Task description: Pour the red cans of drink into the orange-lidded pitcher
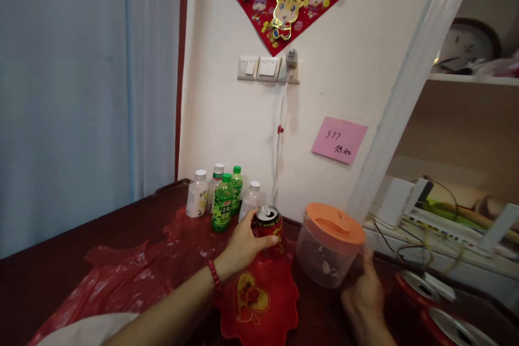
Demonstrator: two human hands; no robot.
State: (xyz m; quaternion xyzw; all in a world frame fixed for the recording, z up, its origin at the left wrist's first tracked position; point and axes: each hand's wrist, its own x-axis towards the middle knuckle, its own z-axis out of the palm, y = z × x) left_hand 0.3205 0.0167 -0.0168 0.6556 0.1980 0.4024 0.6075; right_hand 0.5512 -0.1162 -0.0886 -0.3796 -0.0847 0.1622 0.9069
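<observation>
My left hand is wrapped round a red drink can with a black band near its top and an opened tab. The can stands upright at the back edge of a red scalloped mat or tray bearing a gold heart design. At the right side of a clear plastic container with an orange lid is my right hand. Its thumb points up near the lid's rim and its other fingers, partly blurred, lie lower, apart from the thumb. I cannot tell how firmly it touches the container.
Several bottles stand by the wall, among them a green-capped one and a white one. Crumpled red plastic covers the left side. Two large red cans lie at the right, near cables and a router.
</observation>
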